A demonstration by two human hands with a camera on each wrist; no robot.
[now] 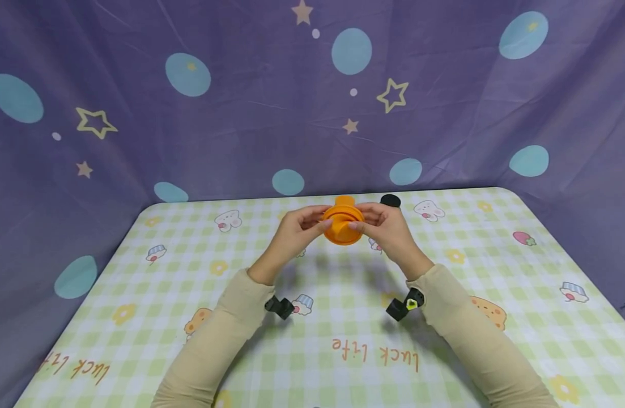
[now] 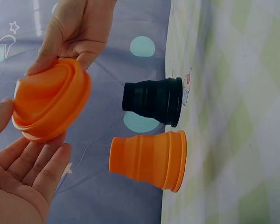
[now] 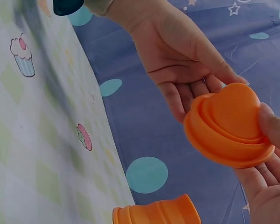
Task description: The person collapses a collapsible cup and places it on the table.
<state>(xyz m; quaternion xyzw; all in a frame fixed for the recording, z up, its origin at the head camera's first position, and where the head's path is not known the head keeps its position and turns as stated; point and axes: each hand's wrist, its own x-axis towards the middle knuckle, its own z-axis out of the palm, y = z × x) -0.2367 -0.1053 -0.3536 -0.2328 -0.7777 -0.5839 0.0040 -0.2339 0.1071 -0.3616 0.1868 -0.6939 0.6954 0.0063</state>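
Note:
Both hands hold a squashed orange collapsible cup (image 1: 344, 228) above the table, one at each side. My left hand (image 1: 297, 233) pinches its left side, thumb on the near face and fingers behind. On the opposite side, my right hand (image 1: 387, 229) grips it the same way. The cup's folded rings show in the left wrist view, and its middle looks pushed out of shape. Beyond the hands, a second orange cup (image 2: 147, 159) stands extended on the table, wide rim down. Beside it is a black collapsible cup (image 2: 151, 101), also rim down.
A checked cloth with printed cartoons covers the table (image 1: 154, 306). Behind it hangs a purple curtain (image 1: 271, 124) with stars and blue spots. Small black devices (image 1: 279, 307) sit at both wrists. The two standing cups are near the table's far edge.

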